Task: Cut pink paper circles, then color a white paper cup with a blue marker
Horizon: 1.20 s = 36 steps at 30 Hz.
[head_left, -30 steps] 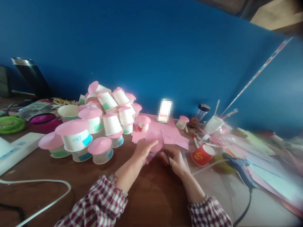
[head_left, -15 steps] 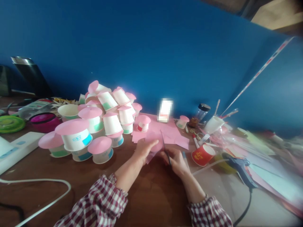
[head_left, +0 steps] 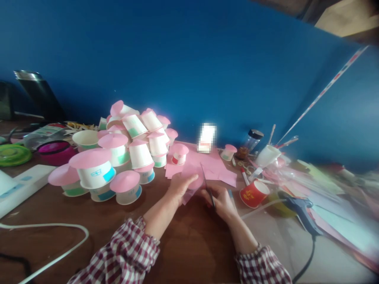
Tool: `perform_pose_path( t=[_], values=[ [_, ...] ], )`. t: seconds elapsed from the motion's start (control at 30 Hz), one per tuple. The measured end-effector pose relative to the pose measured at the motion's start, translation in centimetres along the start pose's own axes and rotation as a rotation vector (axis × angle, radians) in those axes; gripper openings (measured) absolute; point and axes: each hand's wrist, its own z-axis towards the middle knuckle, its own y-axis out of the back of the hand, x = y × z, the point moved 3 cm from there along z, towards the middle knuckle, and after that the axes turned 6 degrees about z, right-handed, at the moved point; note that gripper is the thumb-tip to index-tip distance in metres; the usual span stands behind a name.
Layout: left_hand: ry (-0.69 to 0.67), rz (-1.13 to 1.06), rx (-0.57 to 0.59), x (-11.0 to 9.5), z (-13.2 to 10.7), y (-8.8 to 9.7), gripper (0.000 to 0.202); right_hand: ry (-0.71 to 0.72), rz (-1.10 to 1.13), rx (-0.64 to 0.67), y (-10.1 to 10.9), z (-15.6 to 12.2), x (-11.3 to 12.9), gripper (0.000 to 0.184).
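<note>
My left hand (head_left: 181, 187) is closed on a piece of pink paper (head_left: 191, 172), its thumb lying across the top. In my right hand (head_left: 220, 201) are dark scissors (head_left: 211, 193), with the fingers wrapped round the handles. The blades point away from me and lie along the right edge of the held paper. Beyond both hands, more pink paper sheets (head_left: 217, 159) lie flat on the table. A small paper cup with a pink cone roof (head_left: 179, 154) stands just past my left hand.
Several pink-roofed paper cups (head_left: 141, 154) are piled on the left. To the right are a red paper cup (head_left: 254, 193), a glue gun (head_left: 304, 213) with its cord, and a lidded jar (head_left: 250, 144). A white cable (head_left: 68, 226) runs across the left front, near a power strip (head_left: 29, 185).
The held pink paper has shifted very slightly between my hands. Both hands and the scissors stay almost in the same place.
</note>
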Motion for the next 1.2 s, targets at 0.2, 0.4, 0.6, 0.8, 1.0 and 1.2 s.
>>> perform_pose_path(
  t=[0.2, 0.4, 0.6, 0.8, 1.0, 1.2],
  values=[
    [-0.010, 0.006, -0.008, -0.02, -0.01, 0.05, 0.045, 0.010, -0.024, -0.003, -0.05, -0.01, 0.21, 0.030],
    [-0.006, -0.006, -0.004, -0.10, 0.01, 0.05, 0.045, 0.000, -0.045, -0.005, -0.06, -0.15, 0.63, 0.033],
    [-0.002, 0.004, 0.014, 0.09, 0.22, 0.10, 0.045, -0.005, -0.077, -0.010, -0.12, -0.15, 0.71, 0.032],
    [0.007, -0.019, -0.008, 0.16, 0.35, 0.24, 0.045, -0.001, -0.093, -0.003, -0.12, -0.08, 0.68, 0.035],
    [0.015, -0.034, -0.005, 0.26, 0.40, 0.24, 0.045, 0.003, -0.114, 0.002, -0.15, -0.16, 0.74, 0.035],
    [-0.001, -0.045, 0.006, 0.30, 0.50, 0.24, 0.047, 0.019, -0.113, 0.006, -0.11, 0.00, 0.64, 0.034]
  ],
)
